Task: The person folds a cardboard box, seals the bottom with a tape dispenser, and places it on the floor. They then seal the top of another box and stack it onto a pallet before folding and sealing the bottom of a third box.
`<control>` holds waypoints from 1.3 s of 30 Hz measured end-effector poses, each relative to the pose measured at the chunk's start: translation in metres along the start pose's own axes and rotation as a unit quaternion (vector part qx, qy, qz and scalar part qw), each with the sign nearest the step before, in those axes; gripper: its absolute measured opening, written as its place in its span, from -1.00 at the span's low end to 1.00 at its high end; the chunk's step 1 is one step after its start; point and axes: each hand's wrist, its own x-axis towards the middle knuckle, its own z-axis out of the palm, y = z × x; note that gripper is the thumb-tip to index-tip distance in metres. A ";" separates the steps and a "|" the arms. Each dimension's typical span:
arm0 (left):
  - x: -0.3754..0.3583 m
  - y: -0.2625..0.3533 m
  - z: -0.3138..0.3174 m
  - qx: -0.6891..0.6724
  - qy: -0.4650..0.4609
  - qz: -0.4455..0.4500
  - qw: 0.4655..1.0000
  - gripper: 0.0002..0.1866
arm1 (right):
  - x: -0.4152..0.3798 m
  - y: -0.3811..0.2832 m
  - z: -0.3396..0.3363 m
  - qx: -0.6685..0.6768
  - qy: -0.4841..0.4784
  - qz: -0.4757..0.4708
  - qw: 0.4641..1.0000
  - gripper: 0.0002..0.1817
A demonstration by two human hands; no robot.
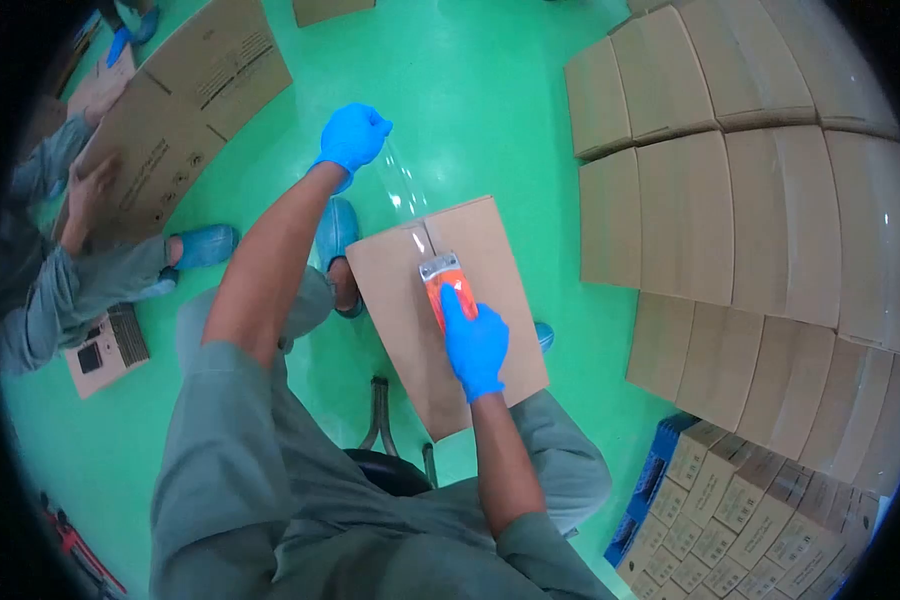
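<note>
A brown cardboard box (490, 240) rests between my knees, its flaps meeting at a lengthwise seam. My right hand (477, 348), in a blue glove, is closed round an orange tape dispenser (448, 290) whose metal head lies on the seam. From the box's far edge a strip of clear tape (403, 182) stretches up and away. My left hand (354, 138), also gloved in blue, is a fist at the tape's far end, pulling it taut above the floor.
Stacked cartons (682, 220) rise on the right. Printed cartons (740, 500) sit on a blue pallet (638, 500) at lower right. On the left a co-worker's bare hands hold a large flat cardboard sheet (220, 75). A stool (385, 470) is under me; a red tool (75, 545) lies lower left.
</note>
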 end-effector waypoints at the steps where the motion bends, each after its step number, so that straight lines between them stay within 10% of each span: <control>1: 0.014 -0.012 0.012 0.030 0.026 0.019 0.999 -0.66 | 0.010 -0.011 0.002 -0.053 -0.022 0.022 0.998 -0.28; 4: 0.030 -0.062 0.069 0.120 -0.033 0.019 0.992 -0.65 | 0.015 -0.015 -0.004 -0.026 -0.069 0.040 0.997 -0.26; 11: -0.026 -0.126 0.165 -0.142 -0.373 -0.010 0.917 -0.42 | 0.017 -0.004 0.007 0.002 -0.043 0.052 0.998 -0.28; 15: -0.018 -0.153 0.186 0.106 -0.381 0.023 0.918 -0.31 | 0.017 -0.003 0.010 0.017 -0.029 0.041 0.999 -0.29; 19: -0.016 -0.051 0.120 0.268 -0.386 0.025 0.882 -0.26 | 0.015 0.000 0.011 0.016 -0.007 0.019 1.000 -0.29; 21: -0.022 -0.026 0.110 -0.127 -0.453 -0.123 0.874 -0.29 | 0.017 0.000 0.011 0.012 0.011 0.018 1.000 -0.29; 25: -0.035 -0.030 0.113 -0.142 -0.399 -0.134 0.896 -0.31 | 0.012 -0.006 0.006 0.017 0.010 0.007 1.000 -0.29; 27: -0.027 -0.046 0.133 -0.058 -0.247 0.059 0.966 -0.27 | 0.012 -0.010 0.006 0.040 0.015 0.009 0.999 -0.29; 32: -0.031 0.018 0.108 -0.143 -0.477 -0.221 0.838 -0.17 | 0.011 0.003 0.010 -0.017 0.045 -0.016 0.999 -0.30; 34: -0.052 0.032 0.116 -0.056 -0.223 0.075 0.970 -0.24 | 0.009 0.000 0.005 0.008 0.026 0.002 1.000 -0.29; 39: -0.063 0.078 0.109 0.187 -0.144 -0.007 0.972 -0.23 | 0.015 0.000 0.001 0.014 -0.021 -0.004 1.000 -0.28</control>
